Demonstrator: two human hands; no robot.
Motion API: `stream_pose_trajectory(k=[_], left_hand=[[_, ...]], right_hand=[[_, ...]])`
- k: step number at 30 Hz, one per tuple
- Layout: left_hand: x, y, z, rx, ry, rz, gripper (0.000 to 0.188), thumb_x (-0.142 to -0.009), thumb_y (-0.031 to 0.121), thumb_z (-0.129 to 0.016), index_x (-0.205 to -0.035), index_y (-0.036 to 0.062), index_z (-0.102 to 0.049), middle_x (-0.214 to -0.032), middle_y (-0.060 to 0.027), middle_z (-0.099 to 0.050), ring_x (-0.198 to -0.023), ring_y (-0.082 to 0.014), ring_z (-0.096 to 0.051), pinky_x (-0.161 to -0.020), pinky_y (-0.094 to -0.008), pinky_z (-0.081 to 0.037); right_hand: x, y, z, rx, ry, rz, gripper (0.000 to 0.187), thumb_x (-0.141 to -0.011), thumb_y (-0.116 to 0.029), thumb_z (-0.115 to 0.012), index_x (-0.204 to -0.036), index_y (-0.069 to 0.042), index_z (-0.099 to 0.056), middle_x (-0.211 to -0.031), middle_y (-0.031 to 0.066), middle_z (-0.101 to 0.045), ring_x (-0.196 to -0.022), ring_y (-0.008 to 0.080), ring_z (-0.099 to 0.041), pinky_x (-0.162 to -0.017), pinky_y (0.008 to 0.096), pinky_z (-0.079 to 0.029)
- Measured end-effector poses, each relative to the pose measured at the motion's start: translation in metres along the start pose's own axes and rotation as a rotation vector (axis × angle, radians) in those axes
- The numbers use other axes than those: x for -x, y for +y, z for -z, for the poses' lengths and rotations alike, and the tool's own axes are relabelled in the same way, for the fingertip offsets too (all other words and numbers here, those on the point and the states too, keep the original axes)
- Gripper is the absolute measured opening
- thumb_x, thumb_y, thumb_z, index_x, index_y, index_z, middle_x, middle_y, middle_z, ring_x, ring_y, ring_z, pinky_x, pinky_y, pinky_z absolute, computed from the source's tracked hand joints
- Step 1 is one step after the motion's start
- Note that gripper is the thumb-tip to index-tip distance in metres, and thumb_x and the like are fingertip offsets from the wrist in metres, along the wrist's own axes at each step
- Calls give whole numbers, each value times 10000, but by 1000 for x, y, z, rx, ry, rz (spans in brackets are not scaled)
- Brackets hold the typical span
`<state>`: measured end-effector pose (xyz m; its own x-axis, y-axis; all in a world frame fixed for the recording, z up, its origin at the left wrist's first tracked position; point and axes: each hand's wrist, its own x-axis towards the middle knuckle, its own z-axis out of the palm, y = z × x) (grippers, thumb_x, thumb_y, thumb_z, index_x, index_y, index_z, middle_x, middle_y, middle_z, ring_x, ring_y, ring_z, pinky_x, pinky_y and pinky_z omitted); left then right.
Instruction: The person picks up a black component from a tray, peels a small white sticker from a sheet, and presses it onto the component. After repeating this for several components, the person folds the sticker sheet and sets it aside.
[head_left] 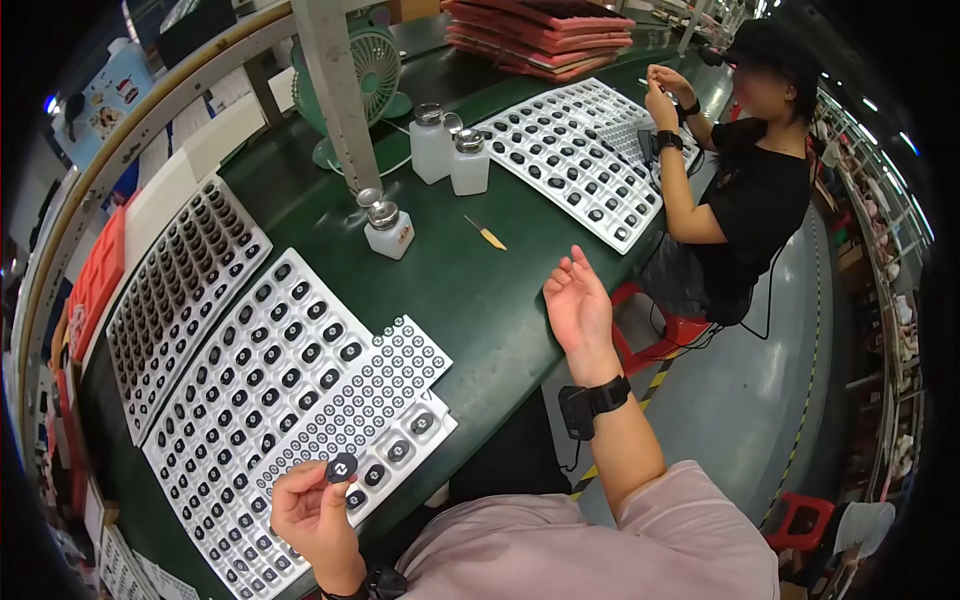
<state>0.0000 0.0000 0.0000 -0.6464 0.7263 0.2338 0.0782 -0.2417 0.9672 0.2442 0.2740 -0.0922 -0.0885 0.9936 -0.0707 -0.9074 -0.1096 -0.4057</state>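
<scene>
Between the thumb and fingers of my left hand point(312, 520) is a small black oval part point(342, 468) with a white mark on its face. It is held over the near edge of a white moulded tray point(362, 343) full of rows of similar black parts. A sheet of round grey-and-white stickers point(385, 372) lies across that tray. My right hand point(582, 308) is raised beside the table's edge, palm up and fingers loosely spread, with nothing in it. Black straps with small boxes sit on both wrists.
A second tray point(190, 270) of black parts stands left. White pump bottles point(390, 232), a yellow-handled pointed tool point(490, 237) and a green fan point(370, 75) occupy the green table point(460, 290). At right, a co-worker point(760, 170) works by another tray point(575, 165). Red stools point(800, 522) stand on the floor.
</scene>
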Motion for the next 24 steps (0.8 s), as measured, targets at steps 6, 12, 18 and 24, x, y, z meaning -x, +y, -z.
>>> stream_pose_trajectory(k=[6,12,18,24], left_hand=[[1,-1,-2,-10,32,0,193,-811,-56,-667,-946,-29,-534,-914,-128,-602,-720,-160,-622,-688,-257,-541],[1,1,-1,3,41,-7,195,-808,-54,-670,-945,-28,-533,-918,-130,-595,-720,-160,-619,-687,-257,-540],[1,2,2,-12,66,-40,195,-813,-43,-674,-944,-26,-530,-917,-131,-586,-721,-163,-615,-681,-251,-533],[-1,1,3,3,28,-69,199,-814,-38,-676,-947,-23,-529,-915,-130,-584,-720,-165,-614,-679,-247,-528]], right_hand=[[2,-2,-3,28,-11,-45,295,-901,-40,-520,-1195,-48,-500,-958,75,-536,-761,141,-469,-716,267,-418],[2,-2,-6,22,-14,-49,298,-901,-39,-521,-1198,-47,-498,-958,73,-532,-758,138,-468,-718,266,-417],[0,-3,-5,14,-6,-53,338,-899,-35,-513,-1234,-49,-472,-983,77,-534,-759,139,-472,-715,270,-418],[1,-15,-11,-157,126,-120,358,-890,-55,-522,-1242,-50,-455,-1042,92,-548,-765,150,-482,-706,285,-421]])
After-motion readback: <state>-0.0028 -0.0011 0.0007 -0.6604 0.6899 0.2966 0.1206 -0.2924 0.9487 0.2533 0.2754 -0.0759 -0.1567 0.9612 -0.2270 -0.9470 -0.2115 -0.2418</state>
